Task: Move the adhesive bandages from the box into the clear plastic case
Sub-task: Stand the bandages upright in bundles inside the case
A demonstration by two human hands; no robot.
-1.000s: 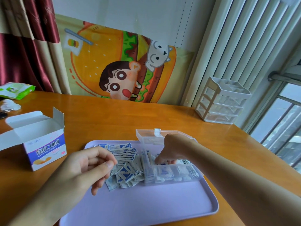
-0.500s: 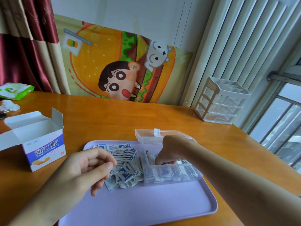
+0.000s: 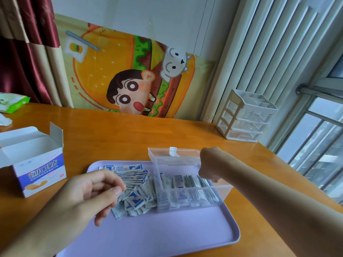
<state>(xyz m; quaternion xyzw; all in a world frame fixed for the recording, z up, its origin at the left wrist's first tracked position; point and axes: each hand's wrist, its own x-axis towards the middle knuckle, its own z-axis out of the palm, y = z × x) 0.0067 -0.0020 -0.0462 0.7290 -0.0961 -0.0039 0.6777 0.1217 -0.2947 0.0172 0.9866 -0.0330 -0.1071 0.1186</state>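
Note:
The clear plastic case (image 3: 187, 203) stands on the lilac tray (image 3: 157, 236) with its lid (image 3: 174, 154) tipped back. A row of wrapped bandages (image 3: 183, 181) stands inside it. A loose pile of blue-and-white bandages (image 3: 137, 190) lies on the tray just left of the case. My right hand (image 3: 209, 165) is at the case's right end, fingers curled down out of sight beside the row. My left hand (image 3: 92, 193) hovers at the pile's left edge, fingers loosely curled, nothing seen between them. The bandage box (image 3: 39, 169) stands open at the far left.
The tray lies on an orange wooden table (image 3: 115, 138). A white drawer organiser (image 3: 245, 119) stands at the back right by the window. A green packet (image 3: 13, 102) lies at the back left. A cartoon poster leans against the wall behind the table.
My right hand has slid from the middle of the case to its right end, uncovering the row of bandages. My left hand has stayed by the pile.

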